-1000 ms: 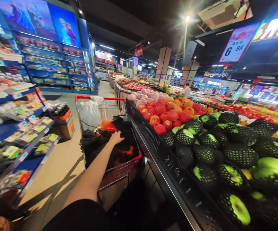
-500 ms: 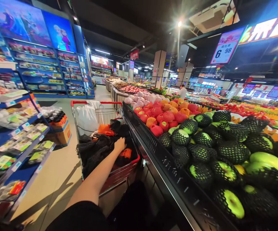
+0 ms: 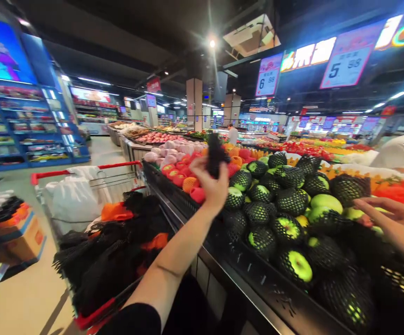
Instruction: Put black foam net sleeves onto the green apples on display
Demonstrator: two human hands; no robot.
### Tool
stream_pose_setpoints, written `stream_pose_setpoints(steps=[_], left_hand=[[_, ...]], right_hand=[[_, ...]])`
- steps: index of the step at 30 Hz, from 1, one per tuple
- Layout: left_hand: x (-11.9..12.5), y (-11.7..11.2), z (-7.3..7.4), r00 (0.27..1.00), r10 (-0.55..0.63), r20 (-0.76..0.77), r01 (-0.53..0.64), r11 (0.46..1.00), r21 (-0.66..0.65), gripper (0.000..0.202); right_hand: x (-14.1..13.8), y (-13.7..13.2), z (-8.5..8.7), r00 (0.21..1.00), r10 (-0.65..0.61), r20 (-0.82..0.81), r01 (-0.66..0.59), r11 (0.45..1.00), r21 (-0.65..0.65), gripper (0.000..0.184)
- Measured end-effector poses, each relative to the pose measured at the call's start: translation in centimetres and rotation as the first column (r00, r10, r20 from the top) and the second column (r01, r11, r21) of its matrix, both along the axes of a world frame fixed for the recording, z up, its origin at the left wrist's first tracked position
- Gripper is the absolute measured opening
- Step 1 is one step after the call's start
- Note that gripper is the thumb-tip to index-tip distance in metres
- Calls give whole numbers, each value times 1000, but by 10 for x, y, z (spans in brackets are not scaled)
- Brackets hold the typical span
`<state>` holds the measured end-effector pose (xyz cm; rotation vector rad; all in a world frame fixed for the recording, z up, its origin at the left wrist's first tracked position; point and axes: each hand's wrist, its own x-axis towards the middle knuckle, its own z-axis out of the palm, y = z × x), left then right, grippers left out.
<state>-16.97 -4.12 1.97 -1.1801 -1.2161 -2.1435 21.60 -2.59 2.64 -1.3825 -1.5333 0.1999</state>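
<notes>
My left hand [image 3: 212,182] is raised over the fruit display, pinching a black foam net sleeve [image 3: 216,153] between thumb and fingers. My right hand [image 3: 393,222] reaches in from the right with fingers spread, hovering just above green apples [image 3: 322,202] wrapped in black net. Below and left stands a red shopping cart [image 3: 93,318] piled with black and orange net sleeves [image 3: 118,251]. Red apples [image 3: 174,171] in red netting lie farther back on the display.
The black display bin edge [image 3: 254,274] runs diagonally in front of me. A white plastic bag [image 3: 71,197] sits at the cart's far end. Blue shelving [image 3: 30,130] lines the left aisle. A person in white [image 3: 402,151] stands at the right; another is farther back.
My left hand left the cart, lifting a black net sleeve up over the fruit. My right hand came into view from the right. The camera swung rightward.
</notes>
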Motion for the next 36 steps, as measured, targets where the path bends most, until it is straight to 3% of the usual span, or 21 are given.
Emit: stream_pose_setpoints(steps=[1, 2, 3, 5, 6, 7, 8, 11, 15, 19, 21, 23, 24, 27, 30, 36], left_hand=[[40, 5, 15, 980, -155, -123, 156, 988, -1, 43], [76, 9, 29, 911, -308, -275, 302, 951, -65, 36], [108, 11, 40, 760, -466, -452, 422, 884, -201, 30], [157, 18, 52, 410, -666, -624, 501, 736, -456, 23], [173, 23, 53, 292, -712, -638, 496, 683, -536, 22], [184, 30, 50, 241, -739, -629, 492, 652, -577, 22], [191, 39, 44, 251, -753, -609, 491, 641, -590, 24], [193, 68, 17, 375, -749, -546, 424, 662, -618, 27], [184, 90, -7, 423, -745, -515, 356, 660, -661, 26], [185, 83, -7, 556, -681, -477, 418, 725, -548, 30], [187, 76, -4, 577, -677, -457, 489, 735, -470, 21], [188, 71, -4, 521, -720, -458, 562, 693, -451, 8], [189, 70, -4, 474, -746, -467, 576, 664, -476, 15], [194, 68, -9, 366, -781, -506, 517, 623, -587, 39], [198, 67, -12, 344, -795, -500, 474, 607, -638, 27], [196, 68, -7, 539, -740, -402, 446, 655, -610, 15]], right_hand=[[-2, -4, 4, 995, 14, -94, -19, 999, -50, 51], [-3, -7, 7, 979, 69, -193, -79, 996, -47, 49], [-5, -9, 9, 952, 121, -280, -130, 991, -13, 46], [-5, -8, 10, 878, 207, -432, -205, 977, 52, 40], [-3, -6, 10, 851, 238, -467, -228, 970, 80, 39], [-1, -5, 9, 838, 257, -481, -241, 966, 95, 38], [0, -3, 7, 831, 270, -486, -255, 962, 97, 38], [0, 0, 2, 821, 284, -496, -308, 951, 37, 49], [-9, 2, -3, 873, 313, -374, -356, 933, -49, 53], [-5, 2, -5, 870, 306, -386, -330, 944, 4, 50], [-1, 2, -5, 860, 310, -406, -310, 948, 70, 47], [-1, 0, -5, 850, 339, -403, -324, 940, 108, 41], [-1, -1, -5, 848, 353, -395, -338, 935, 108, 39], [-6, -3, -4, 862, 355, -361, -363, 931, 51, 35], [-6, -3, -4, 875, 337, -348, -344, 938, 43, 37], [5, 0, -3, 849, 183, -496, -115, 980, 165, 46]])
